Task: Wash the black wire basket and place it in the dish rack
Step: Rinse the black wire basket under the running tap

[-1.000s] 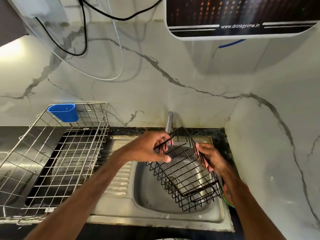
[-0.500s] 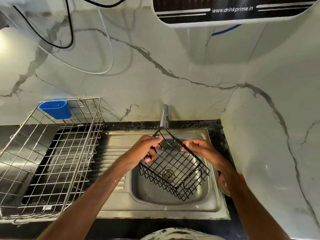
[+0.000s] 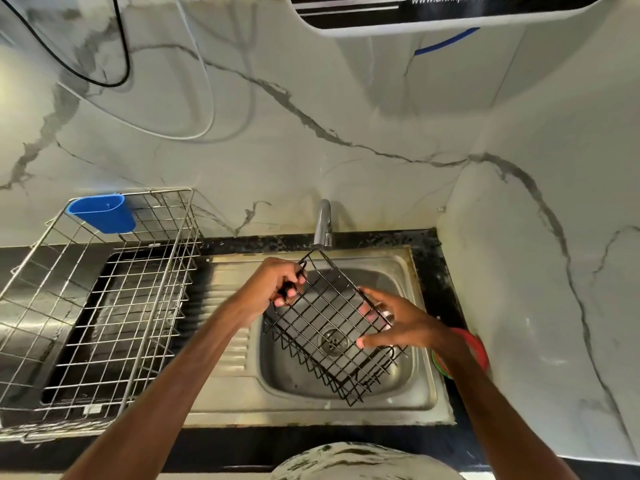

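Basket (image 3: 330, 318): black wire, rectangular, open mesh on the floor and walls. It is held tilted over the sink (image 3: 381, 405), with its far corner up just under the tap (image 3: 323, 223) and its near corner dipping toward the bowl. It touches neither, as far as can be told. No water can be seen running. Left hand (image 3: 277, 287): fingers are curled round the rim wire at the upper left corner, a firm grip. Right hand (image 3: 398, 323): fingers are spread and fairly straight against the right wall, thumb underneath, steadying rather than clamping. The hands sit well apart on opposite sides. Handling, by the look of it: light, since one corner grip seems to bear most of it. It looks stiff and unlikely to flex or break, and the coating is glossy, so it will probably be slick once wet or soapy. The thin wires would press into the fingers, and the cut ends along the lower edge may snag. Best holds are the thicker rim wire or a hooked finger through the mesh. A grip at two opposite sides would keep it from swinging when turned under the tap. Rack (image 3: 104, 306): steel wire, standing on the counter left of the sink, with a blue cup (image 3: 104, 213) hung on its far rail. Its open top looks wide enough to take the basket flat. Washing is judged not yet finished, and the rack has yet to receive the basket.
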Action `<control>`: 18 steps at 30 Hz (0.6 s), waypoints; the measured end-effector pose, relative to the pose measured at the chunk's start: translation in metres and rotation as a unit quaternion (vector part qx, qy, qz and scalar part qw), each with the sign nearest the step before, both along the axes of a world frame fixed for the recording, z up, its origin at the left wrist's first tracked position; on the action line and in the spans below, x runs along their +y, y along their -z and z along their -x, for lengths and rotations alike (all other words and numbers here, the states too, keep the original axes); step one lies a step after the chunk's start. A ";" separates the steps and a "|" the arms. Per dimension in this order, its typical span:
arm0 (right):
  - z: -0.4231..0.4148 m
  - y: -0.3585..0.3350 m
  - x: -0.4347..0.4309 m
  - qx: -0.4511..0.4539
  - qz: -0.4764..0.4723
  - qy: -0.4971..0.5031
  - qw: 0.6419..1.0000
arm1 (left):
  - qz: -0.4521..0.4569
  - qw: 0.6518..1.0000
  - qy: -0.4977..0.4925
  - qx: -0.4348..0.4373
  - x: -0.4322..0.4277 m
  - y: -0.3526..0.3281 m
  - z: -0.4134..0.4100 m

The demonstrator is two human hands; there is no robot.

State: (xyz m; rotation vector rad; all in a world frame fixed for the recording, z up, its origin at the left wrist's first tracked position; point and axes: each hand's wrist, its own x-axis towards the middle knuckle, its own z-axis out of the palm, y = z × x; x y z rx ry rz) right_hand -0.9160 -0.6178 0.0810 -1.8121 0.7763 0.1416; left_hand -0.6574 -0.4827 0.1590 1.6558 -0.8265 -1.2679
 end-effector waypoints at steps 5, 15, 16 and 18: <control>-0.016 -0.004 0.016 0.036 0.077 -0.049 0.995 | -0.016 0.996 0.084 -0.021 -0.001 -0.002 -0.007; -0.022 -0.003 0.010 0.045 0.128 -0.045 0.990 | -0.073 0.927 0.023 -0.367 -0.013 -0.001 -0.017; -0.021 -0.003 0.009 0.047 0.130 -0.042 0.989 | -0.134 0.928 0.058 -0.342 -0.016 -0.004 -0.016; -0.021 -0.004 0.009 0.047 0.140 -0.048 0.988 | -0.233 0.912 0.139 -0.309 -0.020 -0.006 -0.015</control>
